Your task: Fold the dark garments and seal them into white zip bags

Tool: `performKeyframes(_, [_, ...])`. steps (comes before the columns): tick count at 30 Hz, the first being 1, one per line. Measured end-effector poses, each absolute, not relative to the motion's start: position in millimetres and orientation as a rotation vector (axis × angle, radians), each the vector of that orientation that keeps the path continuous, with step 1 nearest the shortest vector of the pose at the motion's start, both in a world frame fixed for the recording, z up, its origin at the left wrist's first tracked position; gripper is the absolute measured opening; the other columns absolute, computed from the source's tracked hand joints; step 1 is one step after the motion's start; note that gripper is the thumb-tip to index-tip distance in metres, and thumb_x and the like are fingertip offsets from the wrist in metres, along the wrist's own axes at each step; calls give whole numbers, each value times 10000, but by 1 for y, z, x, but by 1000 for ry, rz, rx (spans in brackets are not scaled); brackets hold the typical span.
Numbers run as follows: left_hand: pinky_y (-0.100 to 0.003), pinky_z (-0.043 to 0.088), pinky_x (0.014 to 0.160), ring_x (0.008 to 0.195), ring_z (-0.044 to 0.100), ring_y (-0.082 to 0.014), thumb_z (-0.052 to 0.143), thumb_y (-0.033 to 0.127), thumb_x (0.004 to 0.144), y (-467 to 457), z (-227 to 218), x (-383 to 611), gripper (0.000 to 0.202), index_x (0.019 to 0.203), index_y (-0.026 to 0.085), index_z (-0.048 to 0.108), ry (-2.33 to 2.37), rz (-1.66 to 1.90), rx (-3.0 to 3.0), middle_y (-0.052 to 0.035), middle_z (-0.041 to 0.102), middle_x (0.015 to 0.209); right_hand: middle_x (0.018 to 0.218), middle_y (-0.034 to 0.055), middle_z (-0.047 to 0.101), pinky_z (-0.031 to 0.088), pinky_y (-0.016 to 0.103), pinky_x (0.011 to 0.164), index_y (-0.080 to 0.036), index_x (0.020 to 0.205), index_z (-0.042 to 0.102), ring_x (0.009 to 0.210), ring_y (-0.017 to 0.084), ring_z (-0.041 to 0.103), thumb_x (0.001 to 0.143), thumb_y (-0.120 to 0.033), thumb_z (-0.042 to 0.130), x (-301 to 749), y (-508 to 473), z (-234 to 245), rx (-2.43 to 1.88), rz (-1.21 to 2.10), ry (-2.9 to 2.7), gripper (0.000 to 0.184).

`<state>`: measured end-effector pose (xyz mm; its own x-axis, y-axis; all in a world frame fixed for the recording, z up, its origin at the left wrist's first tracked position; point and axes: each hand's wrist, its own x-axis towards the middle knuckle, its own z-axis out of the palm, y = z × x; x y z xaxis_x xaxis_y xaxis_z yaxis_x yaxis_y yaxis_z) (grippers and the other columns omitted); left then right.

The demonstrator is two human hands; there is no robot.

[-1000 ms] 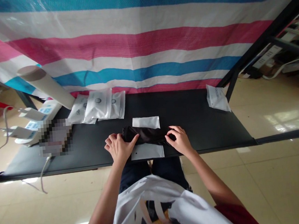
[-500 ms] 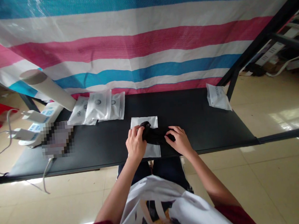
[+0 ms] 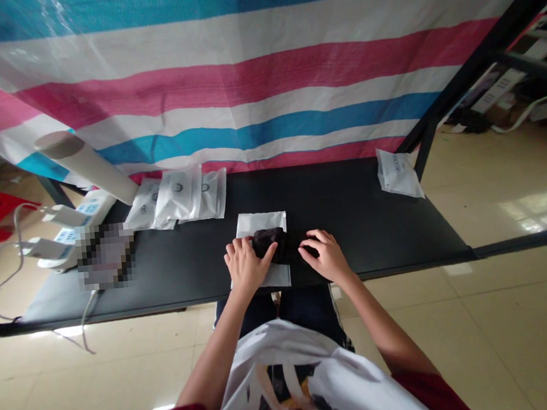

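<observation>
Near the table's front edge, a black piece of cloth [image 3: 269,240] lies partly folded on a flat white plastic bag [image 3: 277,275]. Its left part is doubled into a thick bundle, and its right part stretches toward my right hand, hard to tell from the black table. My left hand [image 3: 247,264] rests at the bundle's left side, fingers apart and thumb laid over the cloth. With fingers and thumb curled together, my right hand [image 3: 326,254] pinches the cloth's right end; the fingertips are hard to make out against the black.
Several filled white bags [image 3: 179,194] lie at the back left, and another white bag [image 3: 399,173] at the back right. A power strip [image 3: 79,231], a white cylinder [image 3: 88,167] and a blurred phone [image 3: 108,254] with a cable occupy the left end. A striped sheet [image 3: 243,73] hangs behind the black table [image 3: 349,192].
The raised left end of the black cloth is now folded over into a flatter bundle. My left hand has shifted slightly left and its fingers have spread. My right hand has barely moved.
</observation>
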<state>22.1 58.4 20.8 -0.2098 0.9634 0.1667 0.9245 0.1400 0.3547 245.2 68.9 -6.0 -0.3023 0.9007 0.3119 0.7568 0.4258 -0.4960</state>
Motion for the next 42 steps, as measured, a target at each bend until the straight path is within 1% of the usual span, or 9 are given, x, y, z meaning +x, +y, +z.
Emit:
performKeyframes(3, [-454, 446, 868, 1047, 595, -351, 554, 605, 840, 65, 28, 29, 461, 1001, 176, 603, 2253, 431, 1860, -140, 662, 1032, 1015, 81, 658, 457, 400, 867, -243, 967, 755, 981, 236, 609, 931, -376, 567, 245, 68, -4, -1383, 369, -2154, 233])
performKeyframes(7, [-365, 453, 801, 957, 622, -269, 568, 327, 861, 66, 36, 54, 275, 1099, 191, 545, 2143, 553, 1979, -98, 648, 1020, 957, 67, 680, 446, 395, 831, -253, 1050, 751, 910, 227, 601, 933, -391, 563, 244, 68, -1, -1326, 416, -2262, 260])
performKeyframes(10, [-375, 446, 797, 995, 584, -280, 553, 196, 831, 56, 35, 79, 323, 1153, 188, 542, 1985, 542, 2228, -113, 621, 1079, 871, 62, 689, 438, 377, 821, -228, 962, 741, 873, 226, 602, 925, -341, 551, 246, 69, -1, -1296, 477, -2280, 224])
performKeyframes(15, [-467, 429, 832, 1044, 523, -337, 592, 369, 835, 35, 24, 96, 531, 1312, 158, 496, 1746, 538, 2403, -154, 571, 1274, 748, 57, 635, 441, 339, 746, -203, 745, 603, 753, 216, 591, 913, -329, 488, 251, 68, -7, -1425, 489, -2077, 239])
performKeyframes(20, [-482, 425, 889, 1088, 505, -324, 572, 352, 849, 29, 24, 82, 407, 1226, 201, 576, 1579, 628, 2282, -122, 576, 1287, 859, 51, 661, 475, 320, 740, -196, 1004, 590, 792, 209, 628, 843, -507, 611, 251, 75, -9, -1530, 574, -1823, 350])
performKeyframes(25, [-376, 457, 938, 1065, 573, -229, 515, 206, 844, 36, 23, 54, 275, 1108, 205, 594, 1263, 847, 2003, -84, 630, 1165, 989, 55, 698, 493, 318, 768, -220, 1213, 609, 876, 207, 654, 767, -485, 719, 258, 93, -1, -1526, 799, -1945, 530])
performKeyframes(29, [-337, 483, 847, 937, 609, -204, 494, 248, 879, 43, 13, 28, 157, 1006, 206, 577, 1542, 853, 1867, -61, 645, 1006, 990, 48, 709, 488, 297, 723, -225, 1269, 621, 819, 193, 666, 694, -415, 794, 262, 109, 10, -1578, 878, -2106, 630])
performKeyframes(37, [-381, 444, 881, 947, 597, -249, 476, 432, 951, 50, 12, 10, 288, 1035, 196, 618, 1807, 600, 2083, -78, 653, 967, 994, 78, 716, 497, 300, 727, -212, 1073, 727, 884, 243, 675, 667, -381, 826, 253, 122, 17, -1573, 773, -2315, 452])
performKeyframes(42, [-368, 421, 842, 994, 584, -258, 506, 556, 922, 49, 19, 20, 402, 1114, 229, 640, 1768, 525, 2124, -73, 658, 1025, 1003, 74, 701, 503, 321, 789, -217, 1094, 708, 922, 237, 663, 714, -401, 796, 250, 113, 11, -1486, 657, -2297, 431])
